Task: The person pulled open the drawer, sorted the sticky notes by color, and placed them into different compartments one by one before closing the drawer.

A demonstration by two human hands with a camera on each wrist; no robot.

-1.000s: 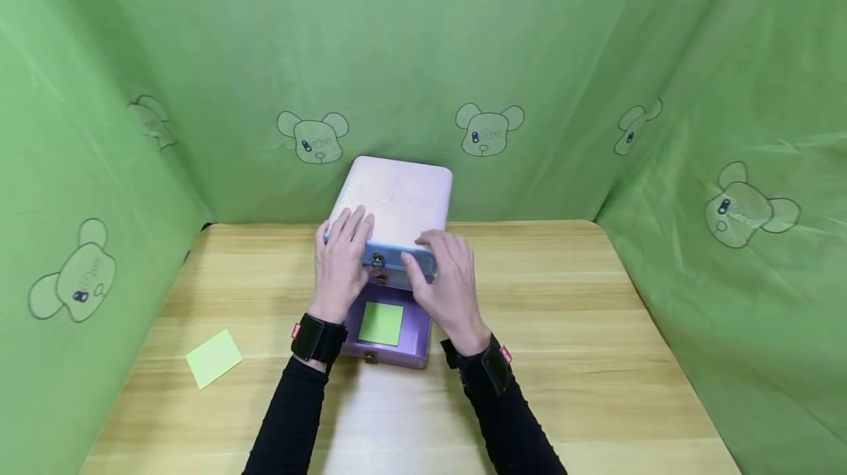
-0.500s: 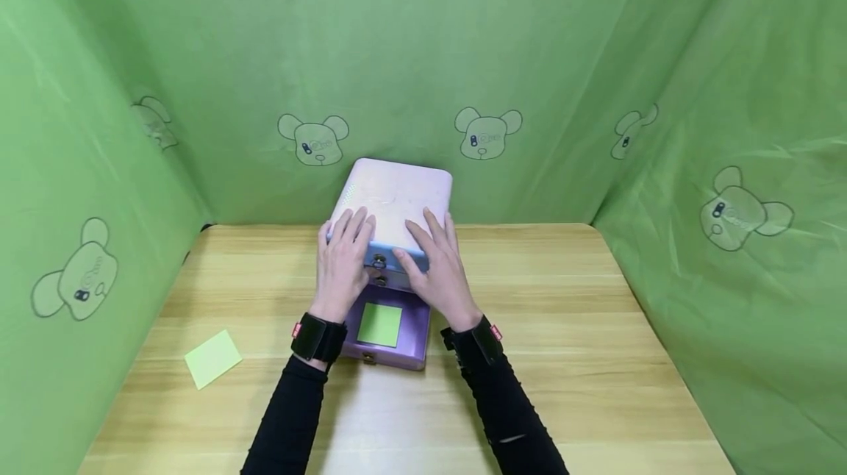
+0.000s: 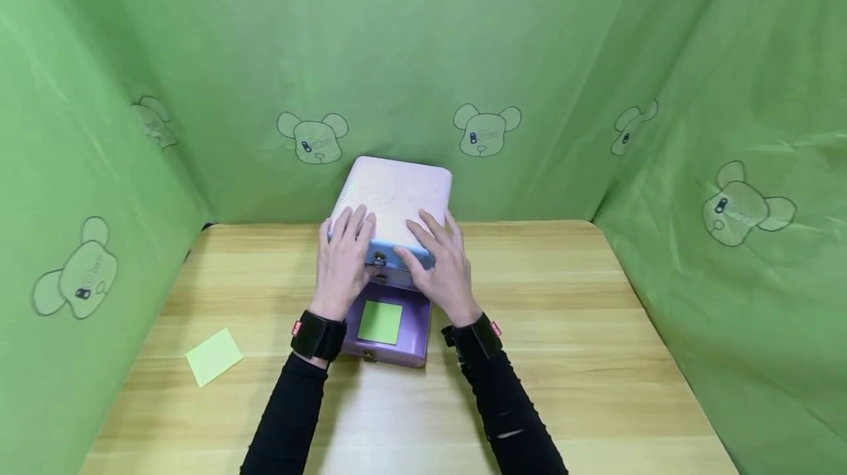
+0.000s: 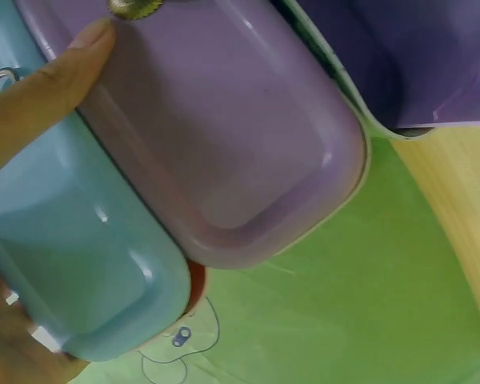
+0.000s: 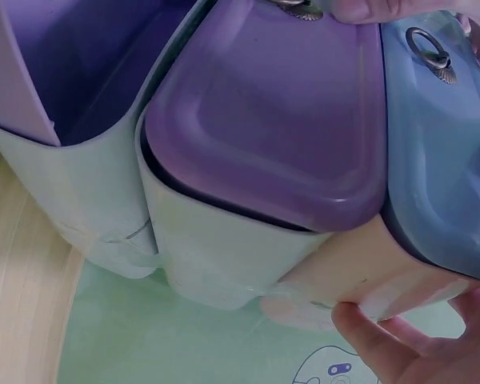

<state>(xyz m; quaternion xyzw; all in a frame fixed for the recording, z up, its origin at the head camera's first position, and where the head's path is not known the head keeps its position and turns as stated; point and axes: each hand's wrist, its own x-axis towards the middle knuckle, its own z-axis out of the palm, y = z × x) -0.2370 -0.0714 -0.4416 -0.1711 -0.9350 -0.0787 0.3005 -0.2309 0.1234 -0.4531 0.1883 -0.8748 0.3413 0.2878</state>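
A small chest (image 3: 400,192) with three stacked drawers stands at the table's back. Its top drawer (image 5: 436,152) is blue with a ring pull, and the middle drawer (image 4: 240,112) is light purple; both sit nearly flush. The dark purple bottom drawer (image 3: 415,328) is pulled out, and a green sticky note (image 3: 380,322) lies in it. My left hand (image 3: 340,269) grips the chest's left front, fingers over the top, thumb against the middle drawer beside its knob. My right hand (image 3: 445,273) rests on the right front, fingers spread across the top, thumb at the blue front.
A pale green sticky note (image 3: 215,357) lies on the wooden table (image 3: 549,357), left of the left forearm. Green cloth walls (image 3: 397,56) with bear-head drawings enclose the back and both sides; the back wall rises right behind the chest.
My right hand has shifted from the blue drawer's right front edge up onto the chest's top, its fingers spreading out. The left hand keeps its place, and the drawers look unmoved.
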